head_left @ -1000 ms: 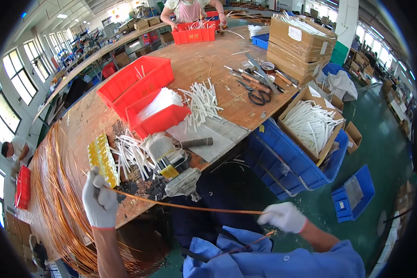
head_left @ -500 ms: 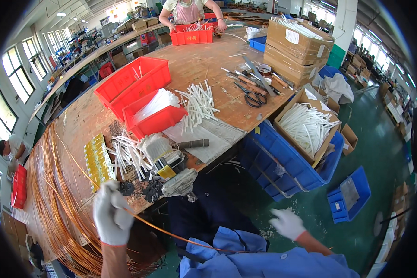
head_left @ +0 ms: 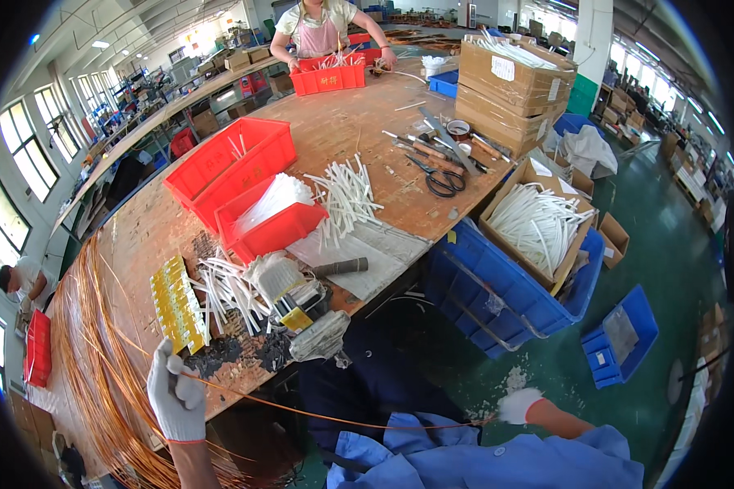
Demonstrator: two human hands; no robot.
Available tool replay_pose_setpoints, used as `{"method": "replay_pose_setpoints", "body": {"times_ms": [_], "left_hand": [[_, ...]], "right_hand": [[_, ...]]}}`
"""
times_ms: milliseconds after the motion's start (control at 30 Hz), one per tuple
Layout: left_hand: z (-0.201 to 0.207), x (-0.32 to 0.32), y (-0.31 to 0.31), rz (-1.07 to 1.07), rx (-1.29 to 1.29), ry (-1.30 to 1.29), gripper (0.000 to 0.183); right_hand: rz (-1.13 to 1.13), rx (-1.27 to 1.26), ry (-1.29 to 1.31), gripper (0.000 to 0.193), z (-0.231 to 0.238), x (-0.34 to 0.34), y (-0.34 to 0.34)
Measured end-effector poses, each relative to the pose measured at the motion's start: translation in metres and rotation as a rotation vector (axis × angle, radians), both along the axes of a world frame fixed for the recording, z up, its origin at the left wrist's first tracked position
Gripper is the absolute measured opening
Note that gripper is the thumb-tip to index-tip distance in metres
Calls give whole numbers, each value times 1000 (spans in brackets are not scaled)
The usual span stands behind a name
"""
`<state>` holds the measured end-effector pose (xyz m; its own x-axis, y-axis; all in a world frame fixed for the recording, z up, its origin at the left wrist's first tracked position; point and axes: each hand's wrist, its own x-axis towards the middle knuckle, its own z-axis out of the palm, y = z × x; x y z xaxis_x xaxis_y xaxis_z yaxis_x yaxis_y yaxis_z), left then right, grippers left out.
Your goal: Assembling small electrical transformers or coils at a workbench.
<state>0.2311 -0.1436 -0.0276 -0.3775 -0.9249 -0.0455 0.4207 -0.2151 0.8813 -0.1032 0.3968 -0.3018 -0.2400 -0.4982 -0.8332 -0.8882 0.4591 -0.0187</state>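
A worn wooden table (head_left: 342, 130), its top scuffed and flaking, is covered along its left side by a looping bundle of coppery wires (head_left: 98, 350). A ribbed blue plastic crate (head_left: 477, 289) is placed beside it. Glossy red plastic bins (head_left: 284, 230) are flanked by heaped slender white tubes (head_left: 349, 200). By the knit-gloved left hand (head_left: 177, 395), a strand (head_left: 302, 412) is pinched. Whether the fingers of the gloved right hand (head_left: 517, 406) are closed cannot be told. The thin strand is stretched, sagging slightly, between both hands.
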Motion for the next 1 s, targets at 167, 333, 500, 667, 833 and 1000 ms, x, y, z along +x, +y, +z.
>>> {"method": "replay_pose_setpoints", "body": {"times_ms": [167,333,500,667,833,1000], "left_hand": [[-3,-25,53,-76,-8,-98,31],[-8,-57,130,-420,-16,-148,32],[9,-25,77,5,42,-82,40],[-36,-41,116,-404,-100,-338,42],[-35,-42,125,-358,100,-220,43],[-49,-18,96,-120,232,-72,34]], "right_hand": [[-383,-993,23,49,72,27,-84],[-665,-1136,-1224,54,181,122,-211],[-793,-806,-840,23,126,92,-178],[-494,-1023,-860,32,132,97,-202],[-532,-1035,-783,25,182,123,-248],[-397,-764,-807,21,155,99,-254]]}}
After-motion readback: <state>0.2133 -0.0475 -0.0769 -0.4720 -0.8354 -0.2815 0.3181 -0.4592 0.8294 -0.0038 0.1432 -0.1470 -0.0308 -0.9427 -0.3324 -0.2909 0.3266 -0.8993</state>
